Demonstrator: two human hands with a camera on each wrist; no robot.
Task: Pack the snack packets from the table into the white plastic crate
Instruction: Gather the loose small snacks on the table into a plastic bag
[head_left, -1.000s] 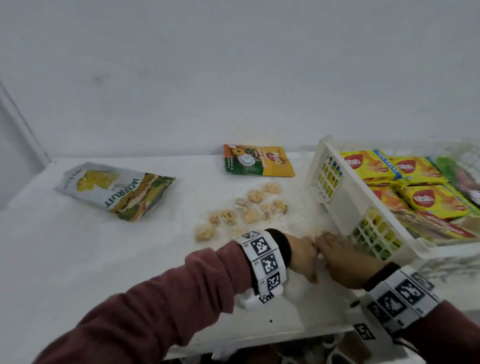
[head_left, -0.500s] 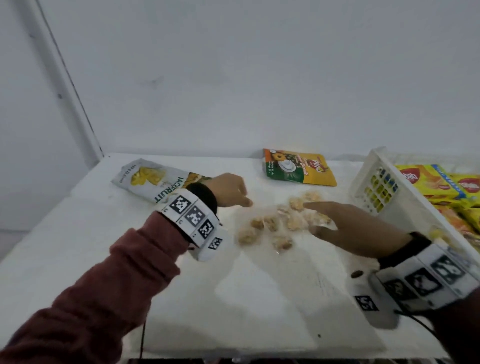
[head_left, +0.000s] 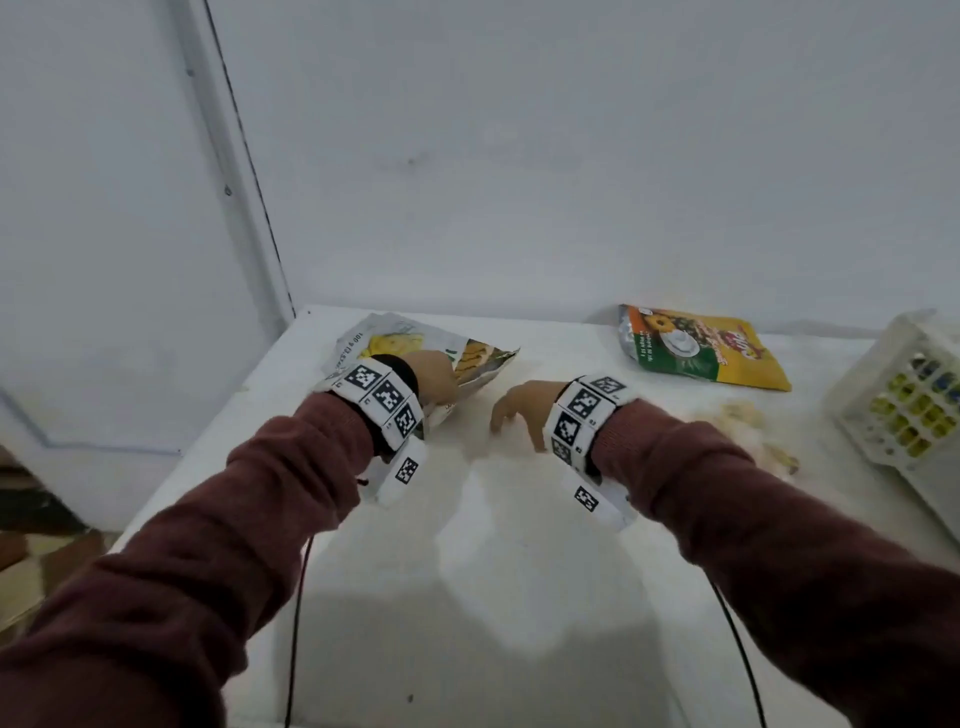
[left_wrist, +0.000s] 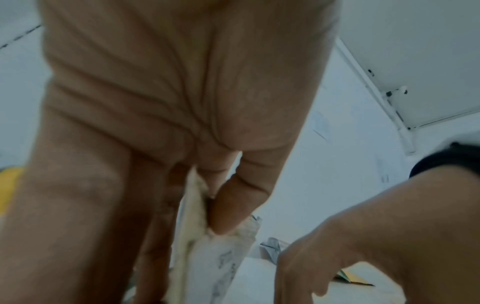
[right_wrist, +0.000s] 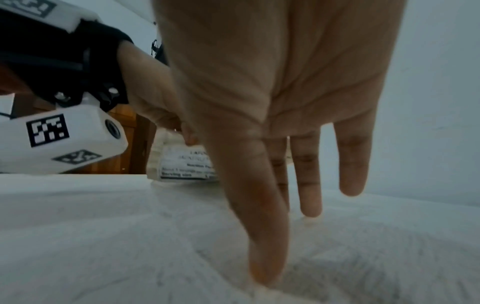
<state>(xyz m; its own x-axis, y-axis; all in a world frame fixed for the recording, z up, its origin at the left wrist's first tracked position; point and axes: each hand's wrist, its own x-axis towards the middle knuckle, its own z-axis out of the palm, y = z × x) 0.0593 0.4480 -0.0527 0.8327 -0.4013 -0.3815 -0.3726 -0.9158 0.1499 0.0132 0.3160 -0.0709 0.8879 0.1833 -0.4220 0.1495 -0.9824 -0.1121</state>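
Since half a second ago my left hand has crossed the bench to the jackfruit packet at the far-left corner, and now pinches its near edge, thumb against the curled fingers. My right hand has left the clear bag of small snacks and now sits just right of that packet, fingers straight and spread, tips touching the bench. The orange packet lies against the back wall. The white plastic crate sits at the right edge, partly out of view. Open bench lies between my arms and toward me.
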